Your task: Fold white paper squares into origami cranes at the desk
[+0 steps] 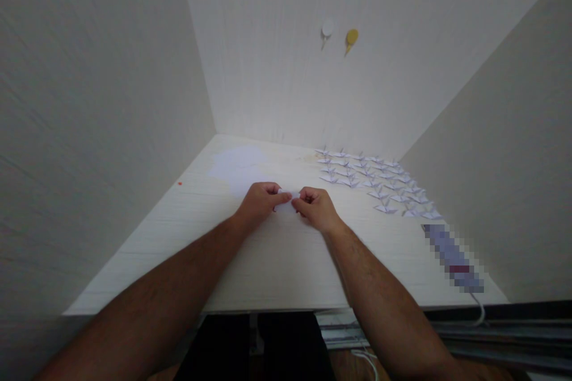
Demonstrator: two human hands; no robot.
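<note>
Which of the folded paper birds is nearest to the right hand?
The front paper bird of the leftmost column; the others sit farther back or farther to the right.

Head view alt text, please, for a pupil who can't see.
A person's left hand and right hand pinch a small white paper at a pale table. Folded birds stand in rows at right; white sheets lie at left.

No text, label, brand, number or sign is legible, and the pixelated device (pixel 451 256) at right is too blurred to read.
</note>
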